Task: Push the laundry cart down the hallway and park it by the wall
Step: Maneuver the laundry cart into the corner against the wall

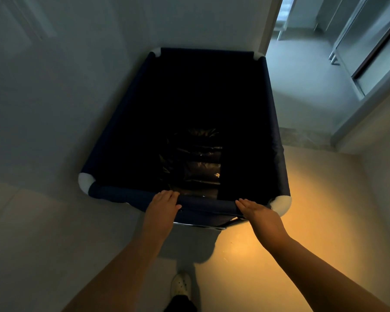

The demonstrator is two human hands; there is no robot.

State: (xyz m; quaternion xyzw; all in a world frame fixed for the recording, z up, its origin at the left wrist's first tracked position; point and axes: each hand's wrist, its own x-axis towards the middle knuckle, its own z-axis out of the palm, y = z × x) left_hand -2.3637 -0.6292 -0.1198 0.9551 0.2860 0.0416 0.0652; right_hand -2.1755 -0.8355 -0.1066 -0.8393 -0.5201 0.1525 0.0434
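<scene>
A dark navy fabric laundry cart (pixel 122 194) with white corner joints stands right in front of me, its far end close to the pale wall (pixel 77 75). Its inside is very dark; something black and shiny (pixel 196 163) lies at the bottom. My left hand (pixel 164 203) is curled over the near rim, left of centre. On the same rim nearer the right corner rests my right hand (pixel 254 210), fingers laid over the bar.
The wall runs along the left and behind the cart. A doorway (pixel 302 75) opens at the upper right onto a lighter tiled floor with sliding panels (pixel 369 52). Warm light falls on the floor (pixel 313 221) to the right. My white shoe (pixel 180 284) shows below.
</scene>
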